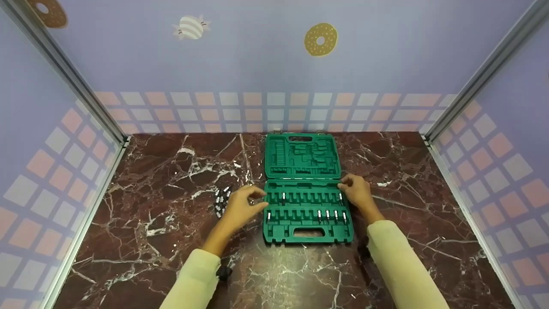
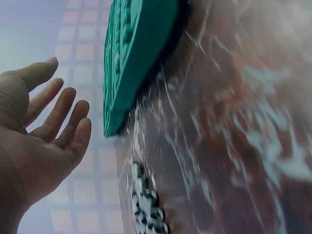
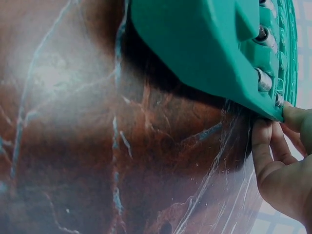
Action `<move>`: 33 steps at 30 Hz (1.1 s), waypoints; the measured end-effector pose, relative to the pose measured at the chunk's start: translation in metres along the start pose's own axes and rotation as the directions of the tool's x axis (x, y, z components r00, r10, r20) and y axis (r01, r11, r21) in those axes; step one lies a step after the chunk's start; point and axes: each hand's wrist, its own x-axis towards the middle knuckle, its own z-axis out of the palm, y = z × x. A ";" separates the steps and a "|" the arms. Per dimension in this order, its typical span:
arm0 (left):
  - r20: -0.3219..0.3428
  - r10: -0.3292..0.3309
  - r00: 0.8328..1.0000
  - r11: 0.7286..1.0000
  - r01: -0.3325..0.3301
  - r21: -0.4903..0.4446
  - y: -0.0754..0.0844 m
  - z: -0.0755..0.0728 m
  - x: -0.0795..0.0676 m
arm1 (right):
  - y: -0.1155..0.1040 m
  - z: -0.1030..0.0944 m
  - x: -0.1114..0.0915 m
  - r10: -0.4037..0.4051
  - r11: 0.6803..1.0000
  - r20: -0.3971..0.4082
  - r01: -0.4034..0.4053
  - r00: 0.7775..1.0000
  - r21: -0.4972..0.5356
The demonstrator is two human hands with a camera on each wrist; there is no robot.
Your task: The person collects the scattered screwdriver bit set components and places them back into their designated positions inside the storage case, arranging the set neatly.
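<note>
Case of green plastic [image 1: 334,234], open on dark-red marbled tabletop [image 1: 300,279], seemingly being filled with silver cylindrical sockets [image 1: 336,215].
Right hand [image 1: 359,193] pinches it at three o'clock; left hand [image 1: 241,205], spread, nothing held, hovers near nine; next likely calls for taking one from the loose metal pile [image 1: 219,201] farther out.

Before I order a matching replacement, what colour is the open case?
The open case is green, shown best in the head view.

My head view looks forward and down from well above the table [image 1: 128,240]; both wrist views look from low and close, tilted, sharing the green case [image 1: 304,176]: left's twelve o'clock, right's one o'clock.
</note>
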 end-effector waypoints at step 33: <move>0.060 -0.071 0.996 0.956 0.051 0.290 -0.064 -0.079 -0.044 | 0.000 0.002 0.001 -0.013 1.000 -0.013 0.013 1.000 -0.018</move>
